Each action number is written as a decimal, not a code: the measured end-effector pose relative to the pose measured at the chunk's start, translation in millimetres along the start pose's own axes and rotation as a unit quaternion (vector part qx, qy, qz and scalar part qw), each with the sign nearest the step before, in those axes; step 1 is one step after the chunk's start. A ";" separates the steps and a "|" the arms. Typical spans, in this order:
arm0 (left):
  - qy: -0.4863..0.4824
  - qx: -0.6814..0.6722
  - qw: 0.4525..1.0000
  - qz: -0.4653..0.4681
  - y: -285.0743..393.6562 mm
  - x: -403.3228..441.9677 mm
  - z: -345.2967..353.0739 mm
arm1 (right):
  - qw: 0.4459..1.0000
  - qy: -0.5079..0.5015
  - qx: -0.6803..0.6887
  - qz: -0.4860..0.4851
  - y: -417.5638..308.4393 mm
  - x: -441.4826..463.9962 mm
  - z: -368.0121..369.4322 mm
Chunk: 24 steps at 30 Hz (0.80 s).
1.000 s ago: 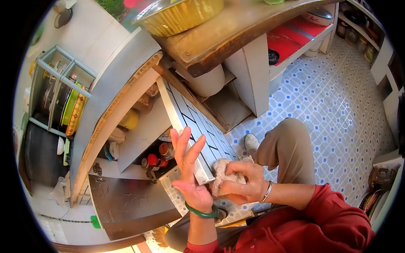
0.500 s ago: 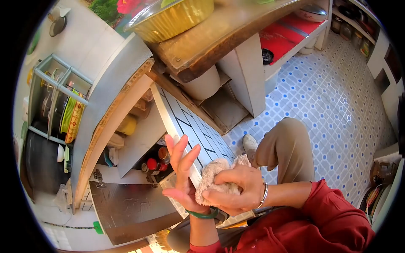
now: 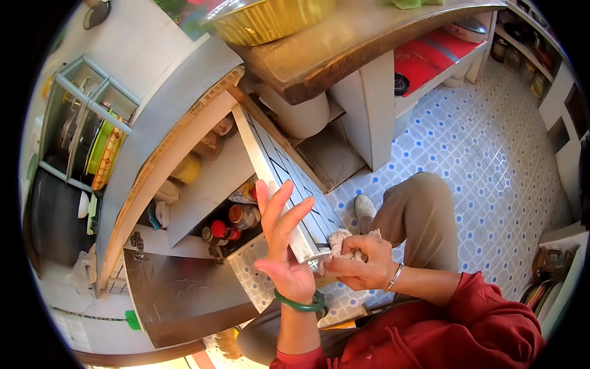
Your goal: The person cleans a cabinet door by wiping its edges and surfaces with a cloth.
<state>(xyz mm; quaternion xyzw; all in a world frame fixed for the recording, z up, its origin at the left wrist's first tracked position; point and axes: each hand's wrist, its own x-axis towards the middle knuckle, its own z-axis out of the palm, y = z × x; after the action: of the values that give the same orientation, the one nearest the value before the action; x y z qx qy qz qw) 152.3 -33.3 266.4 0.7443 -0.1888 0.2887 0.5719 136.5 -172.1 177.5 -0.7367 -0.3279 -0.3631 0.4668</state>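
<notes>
My right hand (image 3: 365, 261), with a silver bangle at its wrist, grips a crumpled beige cloth (image 3: 342, 241). The cloth lies against the near end of a white panel (image 3: 279, 175) with dark lines in a tile pattern, apparently a cabinet door standing open. On the panel's other side, my left hand (image 3: 287, 246) is raised with fingers spread, holding nothing. A green bangle (image 3: 300, 304) circles that wrist. Whether the left palm touches the panel edge, I cannot tell.
The open cabinet holds several jars (image 3: 243, 216). A dark door (image 3: 184, 295) hangs open at lower left. Above are a wooden countertop (image 3: 362, 46) with a golden basin (image 3: 270, 21) and a dish rack (image 3: 92, 98). Patterned floor tiles (image 3: 467, 135) extend right.
My right hand and the cloth have moved right and slightly up, away from my left hand, to the panel's end. My left hand has shifted slightly right and up, still spread.
</notes>
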 end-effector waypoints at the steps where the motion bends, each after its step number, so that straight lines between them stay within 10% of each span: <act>1: 0.001 -0.001 1.000 0.003 -0.3 -0.4 0.2 | 1.000 0.000 -0.001 -0.003 -1.1 -5.2 -2.3; 24: -0.029 0.018 0.999 -0.024 -3.0 -0.8 -4.0 | 0.997 0.002 0.064 -0.046 -3.7 39.7 -14.6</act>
<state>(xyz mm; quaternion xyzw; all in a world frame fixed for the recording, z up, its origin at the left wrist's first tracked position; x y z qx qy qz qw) 152.7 -28.7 264.4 0.7671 -0.1816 0.2565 0.5593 150.8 -178.6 216.9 -0.6885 -0.3831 -0.3639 0.4968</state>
